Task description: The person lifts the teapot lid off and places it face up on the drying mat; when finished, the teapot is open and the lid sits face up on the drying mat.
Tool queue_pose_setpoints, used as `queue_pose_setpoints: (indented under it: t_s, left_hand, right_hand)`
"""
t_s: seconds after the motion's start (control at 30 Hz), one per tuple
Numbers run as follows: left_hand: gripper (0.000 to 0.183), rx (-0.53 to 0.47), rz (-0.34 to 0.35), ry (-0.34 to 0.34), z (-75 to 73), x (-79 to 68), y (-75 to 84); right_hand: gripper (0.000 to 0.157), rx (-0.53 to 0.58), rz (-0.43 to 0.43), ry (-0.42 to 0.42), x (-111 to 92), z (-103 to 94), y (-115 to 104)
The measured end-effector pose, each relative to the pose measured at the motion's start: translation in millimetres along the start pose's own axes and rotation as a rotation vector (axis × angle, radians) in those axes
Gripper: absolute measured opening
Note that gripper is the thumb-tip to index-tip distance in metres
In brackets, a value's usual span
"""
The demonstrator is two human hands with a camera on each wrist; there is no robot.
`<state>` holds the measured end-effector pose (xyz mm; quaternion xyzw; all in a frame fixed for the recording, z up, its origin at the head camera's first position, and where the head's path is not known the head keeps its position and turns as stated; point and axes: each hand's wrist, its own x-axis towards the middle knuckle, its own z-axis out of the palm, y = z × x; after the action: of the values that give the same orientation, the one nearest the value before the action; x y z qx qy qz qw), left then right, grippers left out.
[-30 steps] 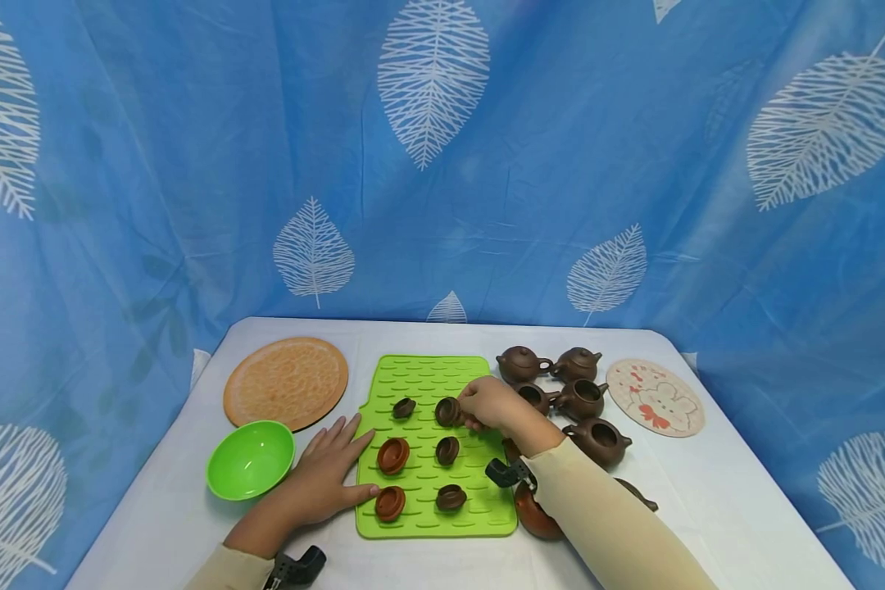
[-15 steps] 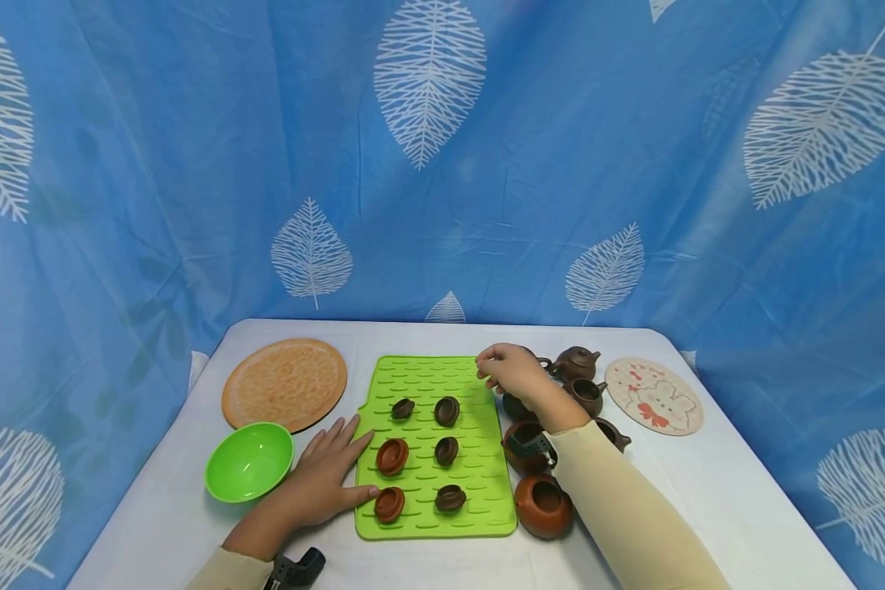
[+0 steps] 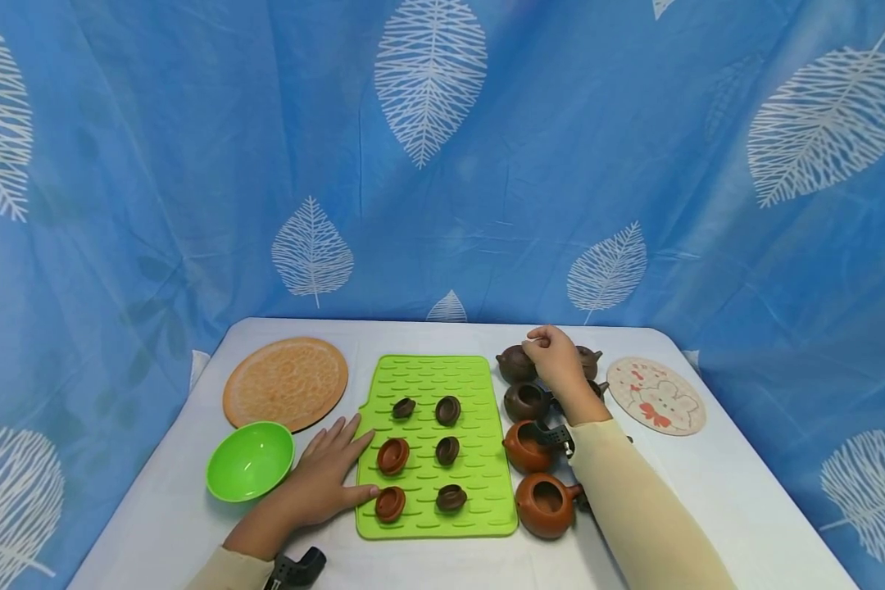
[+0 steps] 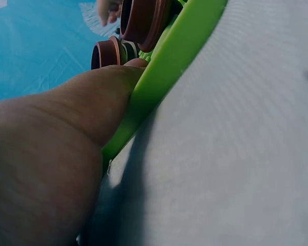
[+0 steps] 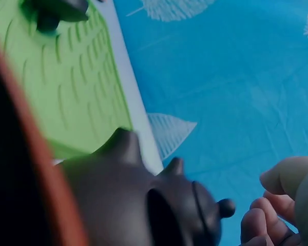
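Note:
My left hand (image 3: 328, 475) lies flat with fingers spread, its fingertips and thumb on the left edge of the green mat (image 3: 420, 373). Reddish teapot lids (image 3: 393, 456) and dark brown teapot lids (image 3: 448, 410) are laid out upside down on that mat. Over the back row of teapots is my right hand (image 3: 559, 365), fingers loosely curled, beside a lidded dark teapot (image 3: 515, 365). In the right wrist view a gap shows between thumb and fingers (image 5: 254, 223), with nothing held; the lid's knob (image 5: 226, 207) is close by. The hand partly hides another lidded teapot (image 3: 590, 360).
Right of the mat stand an open dark teapot (image 3: 526, 401) and two open reddish teapots (image 3: 546, 518). My forearm hides others. A green bowl (image 3: 251, 459) and a round brown board (image 3: 286, 381) sit at left. A rabbit-print round mat (image 3: 656, 396) lies at right.
My right hand has let go of a dark lid, left on the mat, and moved right and back to the rear teapots. The left hand has stayed still.

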<state>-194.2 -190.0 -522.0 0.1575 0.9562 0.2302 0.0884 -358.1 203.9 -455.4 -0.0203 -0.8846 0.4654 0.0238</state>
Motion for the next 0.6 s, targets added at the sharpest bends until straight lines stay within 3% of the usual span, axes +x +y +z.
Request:
queue_pose_setpoints:
  t_s: [0.27, 0.6]
  left_hand:
    - [0.096, -0.01, -0.001, -0.007, 1.5, 0.0, 0.5]
    - [0.096, 0.001, -0.003, -0.002, -0.7, -0.8, -0.8]
  right_hand:
    - [0.038, -0.081, 0.03, -0.028, 0.7, 4.3, 10.6]
    - [0.034, -0.043, 0.063, -0.038, 5.0, 6.9, 19.4]
